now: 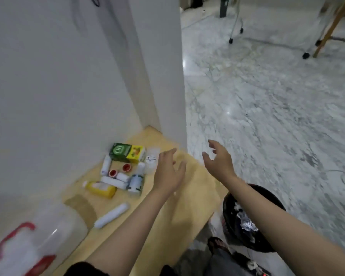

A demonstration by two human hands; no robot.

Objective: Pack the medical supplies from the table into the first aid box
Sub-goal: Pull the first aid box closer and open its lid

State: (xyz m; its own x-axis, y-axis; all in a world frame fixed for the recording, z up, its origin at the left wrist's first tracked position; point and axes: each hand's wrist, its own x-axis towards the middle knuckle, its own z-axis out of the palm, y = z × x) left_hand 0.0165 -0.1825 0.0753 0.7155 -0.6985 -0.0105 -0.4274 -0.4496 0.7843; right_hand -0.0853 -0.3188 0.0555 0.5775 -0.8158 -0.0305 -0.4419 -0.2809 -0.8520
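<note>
Medical supplies lie in a cluster on the light wooden table (187, 196) by the wall: a green and yellow carton (126, 152), a yellow bottle (101, 188), two red-capped tape rolls (120, 170), several white tubes and bandage rolls, and a white roll (112, 215) lying apart nearer me. The first aid box (34, 242), clear plastic with red latches, stands at the lower left. My left hand (169, 172) hovers open just right of the cluster. Above the table's right edge my right hand (219, 160) is open and holds nothing.
White walls (68, 76) close off the table at the back and left. A black waste bin (251, 220) with crumpled paper stands on the marble floor right of the table. Chair legs on castors are far back.
</note>
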